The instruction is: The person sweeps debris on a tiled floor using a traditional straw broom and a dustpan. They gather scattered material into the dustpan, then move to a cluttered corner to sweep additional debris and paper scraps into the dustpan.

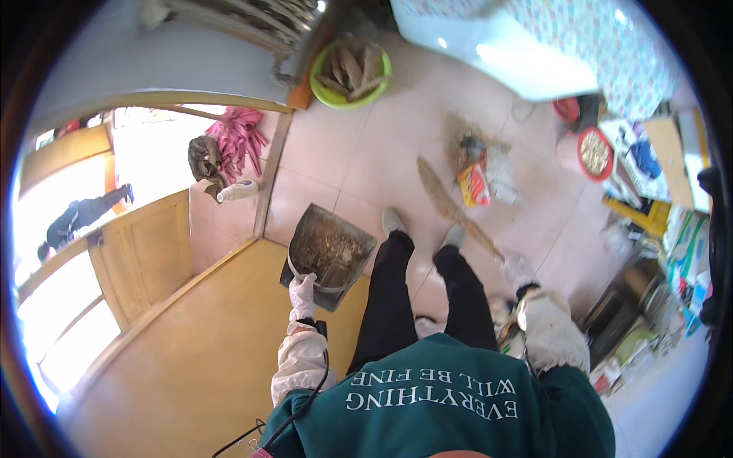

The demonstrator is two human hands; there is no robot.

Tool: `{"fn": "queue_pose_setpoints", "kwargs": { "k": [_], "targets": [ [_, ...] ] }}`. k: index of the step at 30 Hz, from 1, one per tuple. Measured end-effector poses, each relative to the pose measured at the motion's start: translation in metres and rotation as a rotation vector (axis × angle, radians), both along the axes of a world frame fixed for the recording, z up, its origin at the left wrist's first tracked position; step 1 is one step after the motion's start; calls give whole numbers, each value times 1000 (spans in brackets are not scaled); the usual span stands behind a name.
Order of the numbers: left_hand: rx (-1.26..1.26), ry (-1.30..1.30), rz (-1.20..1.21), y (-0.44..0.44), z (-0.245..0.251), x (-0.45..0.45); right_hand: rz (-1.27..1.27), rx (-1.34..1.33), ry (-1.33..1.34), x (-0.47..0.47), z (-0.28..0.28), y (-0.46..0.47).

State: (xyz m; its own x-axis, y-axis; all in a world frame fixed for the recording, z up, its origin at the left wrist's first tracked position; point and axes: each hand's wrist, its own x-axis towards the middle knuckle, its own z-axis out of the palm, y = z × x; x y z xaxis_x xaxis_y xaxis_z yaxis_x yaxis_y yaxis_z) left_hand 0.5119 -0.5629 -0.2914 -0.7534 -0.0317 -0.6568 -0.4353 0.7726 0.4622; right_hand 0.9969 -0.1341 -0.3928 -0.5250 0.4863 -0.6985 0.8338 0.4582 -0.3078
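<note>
My white-gloved left hand (302,295) grips the near rim of a worn metal dustpan (343,229). Brown dirt and crumbs (332,249) lie inside the pan. In my gloved right hand (518,270) is the handle end of a straw hand broom (449,206), its flat brush pointing away from me over the tiles. Just beyond the broom sits a heap of litter: brown dirt (455,134), a red and yellow wrapper (475,184), clear plastic (503,172) and a dark scrap (472,145).
A lime-green basin (350,103) of brown pieces stands by the wall. The yellow door (189,355) is at left; a plastic bottle (240,190) and pink mop (243,140) lie beyond the doorway. Boxes and a red-rimmed bucket (581,163) crowd the right. My feet (393,220) stand on pink tiles.
</note>
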Motion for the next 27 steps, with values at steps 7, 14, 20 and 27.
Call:
{"fn": "queue_pose_setpoints", "kwargs": {
  "k": [7,14,20,27],
  "targets": [
    [-199,42,33,-21,50,-12,-30,26,-102,9,103,1],
    [29,80,193,-33,83,-9,-354,-61,-50,-13,169,43],
    [-4,176,12,-31,91,-42,-223,-148,110,-116,207,43],
    [58,150,-37,-28,77,-58,-142,-298,35,-164,236,40]
  ]
}}
